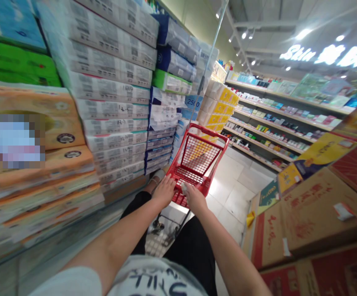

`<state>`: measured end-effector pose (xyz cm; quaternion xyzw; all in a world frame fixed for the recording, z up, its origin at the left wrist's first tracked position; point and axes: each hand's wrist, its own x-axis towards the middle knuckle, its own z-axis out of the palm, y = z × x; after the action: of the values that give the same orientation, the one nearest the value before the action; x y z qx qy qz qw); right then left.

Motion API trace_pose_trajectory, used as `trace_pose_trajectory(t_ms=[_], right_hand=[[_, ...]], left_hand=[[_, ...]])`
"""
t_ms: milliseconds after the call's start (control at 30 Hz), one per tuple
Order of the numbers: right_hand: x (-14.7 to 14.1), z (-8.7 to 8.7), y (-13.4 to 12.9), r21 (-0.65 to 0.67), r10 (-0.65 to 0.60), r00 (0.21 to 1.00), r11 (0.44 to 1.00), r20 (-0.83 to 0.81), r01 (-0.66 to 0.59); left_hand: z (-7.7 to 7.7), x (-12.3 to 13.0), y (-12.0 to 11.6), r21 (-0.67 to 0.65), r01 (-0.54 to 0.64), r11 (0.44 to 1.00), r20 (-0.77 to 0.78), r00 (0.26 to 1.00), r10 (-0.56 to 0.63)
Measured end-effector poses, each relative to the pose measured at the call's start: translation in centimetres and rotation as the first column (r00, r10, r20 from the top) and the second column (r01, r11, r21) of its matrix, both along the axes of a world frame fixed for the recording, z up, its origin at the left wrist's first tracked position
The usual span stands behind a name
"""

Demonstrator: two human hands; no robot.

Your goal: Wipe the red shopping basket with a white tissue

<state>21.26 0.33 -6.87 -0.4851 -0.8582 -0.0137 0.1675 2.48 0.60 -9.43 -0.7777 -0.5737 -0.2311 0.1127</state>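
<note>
A red shopping cart (pixel 172 166) with mesh panels stands in front of me, tilted in the view. My left hand (pixel 165 191) rests on the left part of its near edge, fingers bent over the red bar. Beside it, my right hand (pixel 196 198) is closed at the right part of the same edge. A small whitish patch (pixel 184 188) shows at the right fingertips; I cannot make out what it is. Both palms are hidden from above. No goods are visible in the part of the basket that shows.
Tall stacks of wrapped paper packs (pixel 116 90) line the left side, with orange packs (pixel 39 168) nearest. Cardboard boxes (pixel 323 213) are piled on the right. Shelves of small goods (pixel 277 123) stand ahead beyond the tiled floor (pixel 230 191). A thin pole (pixel 213 49) rises near the cart.
</note>
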Motion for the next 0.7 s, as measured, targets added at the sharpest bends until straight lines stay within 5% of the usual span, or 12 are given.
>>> trace_pose_trajectory(t_ms=[100, 267, 467, 700], right_hand=[[-0.4, 0.3, 0.4, -0.012, -0.092, 0.995, 0.996, -0.041, 0.092], [0.0, -0.1, -0.5, 0.135, 0.114, 0.992, 0.983, 0.062, -0.122], [1.6, 0.5, -0.9, 0.114, -0.053, 0.999, 0.992, 0.001, 0.052], [0.6, 0.0, -1.4, 0.217, -0.045, 0.985, 0.976, 0.165, 0.008]], left_hand=[[-0.1, 0.2, 0.0, 0.001, 0.003, 1.0, 0.019, 1.0, -0.003], [-0.2, -0.4, -0.1, 0.017, 0.015, 1.0, 0.02, 1.0, -0.016], [0.2, -1.1, -0.1, -0.004, 0.007, 1.0, 0.02, 1.0, -0.007], [0.5, -2.0, -0.4, 0.019, 0.044, 0.999, 0.008, 0.999, -0.044]])
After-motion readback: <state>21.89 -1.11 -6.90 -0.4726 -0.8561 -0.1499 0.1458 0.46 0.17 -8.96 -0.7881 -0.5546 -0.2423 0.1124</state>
